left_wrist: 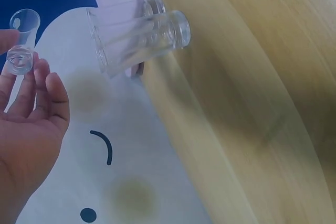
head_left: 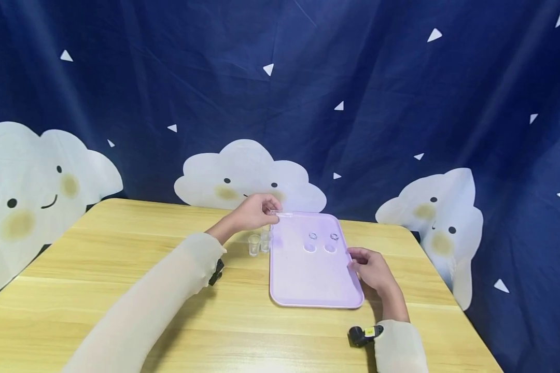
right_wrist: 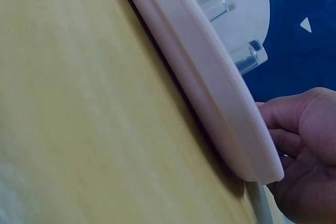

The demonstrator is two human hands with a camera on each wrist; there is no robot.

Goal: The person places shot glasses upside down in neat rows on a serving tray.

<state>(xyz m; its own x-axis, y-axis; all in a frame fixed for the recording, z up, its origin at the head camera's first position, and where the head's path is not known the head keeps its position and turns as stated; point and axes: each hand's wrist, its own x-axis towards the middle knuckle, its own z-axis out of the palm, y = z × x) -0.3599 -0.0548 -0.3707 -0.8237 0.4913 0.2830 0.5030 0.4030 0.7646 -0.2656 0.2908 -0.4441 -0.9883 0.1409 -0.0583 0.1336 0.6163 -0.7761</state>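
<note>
My left hand (head_left: 256,211) pinches a small clear shot glass (left_wrist: 23,40) between thumb and fingers. That glass lies roughly sideways over the far left corner of a light purple tray (head_left: 315,285). Two more shot glasses stand upright side by side on the table, close to the tray's left edge; one is the nearer glass (head_left: 254,245). On the tray are two upside-down glasses, a left one (head_left: 310,242) and a right one (head_left: 331,243), their thick bases upward. With its fingers at the rim, my right hand (head_left: 372,268) grips the tray's right side.
The tray lies on a wooden table (head_left: 65,290) whose far edge runs just behind it. Beyond hangs a dark blue curtain (head_left: 214,77) with white clouds and triangles. A small black camera is worn on each wrist, including the right wrist camera (head_left: 363,335).
</note>
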